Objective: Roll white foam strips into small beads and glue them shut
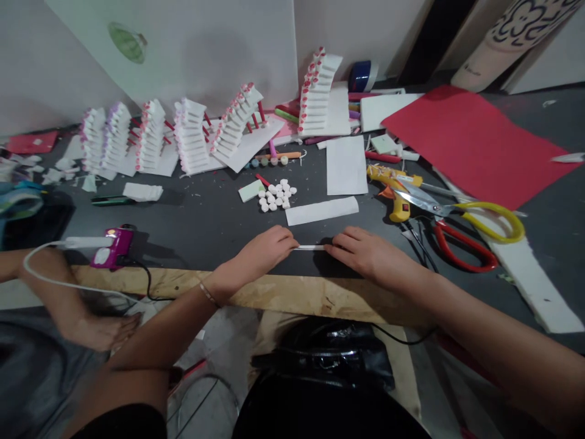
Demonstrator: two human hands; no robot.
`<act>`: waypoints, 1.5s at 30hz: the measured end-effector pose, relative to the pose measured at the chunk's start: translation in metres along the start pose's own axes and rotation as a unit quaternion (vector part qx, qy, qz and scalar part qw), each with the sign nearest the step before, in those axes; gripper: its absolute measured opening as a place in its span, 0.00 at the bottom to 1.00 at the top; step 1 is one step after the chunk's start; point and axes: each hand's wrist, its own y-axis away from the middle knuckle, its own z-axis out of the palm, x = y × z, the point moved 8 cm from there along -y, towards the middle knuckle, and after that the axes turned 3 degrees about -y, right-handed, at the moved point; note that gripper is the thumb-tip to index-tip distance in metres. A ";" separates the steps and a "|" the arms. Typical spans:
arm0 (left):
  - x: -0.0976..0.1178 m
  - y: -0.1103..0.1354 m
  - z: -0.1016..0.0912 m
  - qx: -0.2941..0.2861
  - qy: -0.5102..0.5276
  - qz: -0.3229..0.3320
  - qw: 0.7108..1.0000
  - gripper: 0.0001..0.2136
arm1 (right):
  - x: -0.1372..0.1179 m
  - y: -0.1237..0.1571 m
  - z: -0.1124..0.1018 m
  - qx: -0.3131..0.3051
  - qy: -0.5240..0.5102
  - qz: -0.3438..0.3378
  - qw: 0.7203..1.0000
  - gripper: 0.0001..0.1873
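Observation:
A thin white paper strip (312,247) stretches between my two hands, low over the front of the dark tabletop. My left hand (267,251) pinches its left end, fingers closed. At the other end my right hand (365,251) has its fingers curled onto the strip. Just beyond them lies a longer, slightly curled white paper piece (322,211). A cluster of small white rolled pieces (275,196) sits behind my left hand, beside a pale green slip (250,191). Farther back is a white paper rectangle (346,164).
Small white stair models (189,137) with red posts line the wall. At right are scissors (439,210), a yellow glue gun (400,207) and a red sheet (470,140). A purple power adapter (112,247) with cables stands at left, near another person's hand (100,329).

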 end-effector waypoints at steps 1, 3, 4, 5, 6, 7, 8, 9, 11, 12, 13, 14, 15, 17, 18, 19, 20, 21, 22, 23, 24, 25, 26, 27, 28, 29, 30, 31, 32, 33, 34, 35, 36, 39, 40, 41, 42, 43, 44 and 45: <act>0.000 0.001 0.000 -0.002 -0.004 0.001 1.000 0.11 | 0.000 0.000 0.000 0.000 0.003 -0.001 1.000 0.14; 0.000 0.002 -0.001 -0.002 -0.015 0.007 1.000 0.11 | -0.001 0.001 0.001 -0.004 0.007 -0.001 1.000 0.14; 0.001 0.003 -0.002 -0.002 -0.023 0.011 1.000 0.10 | -0.001 0.001 0.002 -0.007 0.007 0.001 1.000 0.15; 0.002 0.003 -0.002 -0.003 -0.033 0.014 0.999 0.10 | 0.000 0.002 0.002 -0.010 0.007 0.003 1.000 0.15; 0.003 0.004 -0.001 -0.004 -0.045 0.017 0.999 0.10 | 0.000 0.002 0.003 -0.012 0.005 0.004 1.000 0.15; 0.004 0.005 0.000 -0.005 -0.057 0.019 0.998 0.10 | 0.000 0.002 0.003 -0.014 0.002 0.004 1.000 0.15; 0.004 0.006 0.001 -0.007 -0.068 0.019 0.997 0.10 | 0.000 0.002 0.003 -0.016 0.000 0.004 1.000 0.15; 0.004 0.007 0.002 -0.008 -0.079 0.018 0.997 0.10 | 0.000 0.001 0.002 -0.017 -0.002 0.003 1.000 0.15; 0.005 0.009 0.002 -0.006 -0.095 0.015 0.995 0.10 | -0.001 0.001 0.001 -0.017 -0.004 0.001 1.000 0.14; 0.005 0.010 0.002 -0.003 -0.099 0.015 0.995 0.11 | -0.001 0.000 0.001 -0.016 -0.003 0.001 1.000 0.14; 0.005 0.011 0.002 -0.001 -0.101 0.016 0.995 0.12 | -0.001 0.000 0.000 -0.013 -0.002 0.000 1.000 0.14; 0.006 0.011 0.001 0.001 -0.102 0.019 0.995 0.13 | -0.002 0.000 -0.001 -0.010 0.000 -0.002 1.000 0.15; 0.007 0.012 0.000 0.002 -0.104 0.025 0.994 0.13 | -0.002 0.000 -0.001 -0.008 0.001 -0.003 1.000 0.15; 0.009 0.013 -0.001 0.001 -0.112 0.038 0.993 0.15 | -0.002 0.002 0.000 -0.008 0.002 0.000 1.000 0.16; 0.010 0.014 -0.001 -0.001 -0.118 0.043 0.992 0.15 | -0.002 0.002 0.001 -0.009 0.001 0.003 1.000 0.17; 0.011 0.014 -0.001 -0.002 -0.125 0.047 0.991 0.15 | -0.002 0.003 0.001 -0.011 0.000 0.007 1.000 0.17; 0.011 0.015 -0.001 -0.004 -0.132 0.052 0.990 0.15 | -0.001 0.004 0.002 -0.013 -0.002 0.010 1.000 0.18; 0.012 0.016 -0.001 -0.003 -0.139 0.055 0.989 0.15 | -0.001 0.005 0.003 -0.015 -0.002 0.012 1.000 0.19; 0.013 0.017 -0.002 -0.001 -0.147 0.059 0.987 0.15 | -0.001 0.005 0.004 -0.017 -0.002 0.012 1.000 0.19; 0.014 0.018 -0.002 0.001 -0.156 0.063 0.986 0.15 | -0.001 0.005 0.004 -0.017 -0.001 0.011 1.000 0.19; 0.015 0.019 -0.002 0.005 -0.165 0.066 0.984 0.14 | -0.001 0.005 0.004 -0.017 0.000 0.011 1.000 0.19; 0.017 0.021 -0.002 0.009 -0.174 0.066 0.982 0.14 | -0.001 0.005 0.004 -0.016 0.001 0.011 1.000 0.19; 0.017 0.023 -0.002 0.013 -0.181 0.064 0.981 0.14 | -0.002 0.004 0.004 -0.016 0.001 0.010 1.000 0.19; 0.018 0.024 -0.002 0.017 -0.186 0.061 0.981 0.14 | -0.002 0.004 0.004 -0.018 0.000 0.010 1.000 0.18; 0.019 0.026 -0.002 0.022 -0.190 0.057 0.980 0.14 | -0.002 0.003 0.004 -0.020 -0.002 0.011 1.000 0.17; 0.019 0.027 -0.002 0.030 -0.194 0.053 0.979 0.13 | -0.003 0.003 0.004 -0.023 -0.005 0.011 1.000 0.16; 0.019 0.028 -0.002 0.037 -0.197 0.050 0.978 0.13 | -0.003 0.002 0.003 -0.024 -0.006 0.012 1.000 0.16; 0.019 0.029 -0.002 0.046 -0.201 0.048 0.977 0.12 | -0.004 0.002 0.003 -0.024 -0.007 0.013 1.000 0.17; 0.020 0.030 -0.002 0.056 -0.207 0.049 0.976 0.12 | -0.004 0.002 0.002 -0.023 -0.007 0.014 1.000 0.19; 0.020 0.030 -0.002 0.064 -0.213 0.052 0.974 0.11 | -0.004 0.001 0.002 -0.021 -0.006 0.016 1.000 0.22; 0.020 0.031 -0.001 0.070 -0.220 0.055 0.972 0.11 | -0.004 0.001 0.002 -0.020 -0.004 0.016 1.000 0.24; 0.019 0.031 -0.001 0.073 -0.228 0.057 0.969 0.11 | -0.004 0.000 0.002 -0.020 0.000 0.016 1.000 0.25; 0.019 0.031 -0.001 0.074 -0.236 0.057 0.967 0.10 | -0.005 0.000 0.002 -0.020 0.003 0.016 1.000 0.26; 0.019 0.033 -0.001 0.062 -0.251 0.047 0.965 0.10 | -0.007 -0.002 0.003 -0.022 0.013 0.014 1.000 0.25; 0.020 0.033 -0.001 0.057 -0.249 0.035 0.966 0.09 | -0.007 -0.002 0.003 -0.023 0.017 0.014 0.999 0.25; 0.021 0.034 -0.002 0.055 -0.241 0.017 0.969 0.09 | -0.008 -0.003 0.004 -0.025 0.022 0.015 0.999 0.25; 0.023 0.033 -0.003 0.056 -0.228 -0.007 0.972 0.09 | -0.009 -0.003 0.004 -0.026 0.026 0.018 0.999 0.25; 0.025 0.033 -0.005 0.064 -0.213 -0.035 0.974 0.08 | -0.009 -0.002 0.005 -0.027 0.029 0.020 0.999 0.25; 0.029 0.032 -0.006 0.077 -0.195 -0.064 0.976 0.09 | -0.010 -0.002 0.005 -0.027 0.029 0.023 0.999 0.25; 0.033 0.031 -0.006 0.094 -0.179 -0.089 0.975 0.10 | -0.011 -0.002 0.005 -0.027 0.029 0.023 0.999 0.25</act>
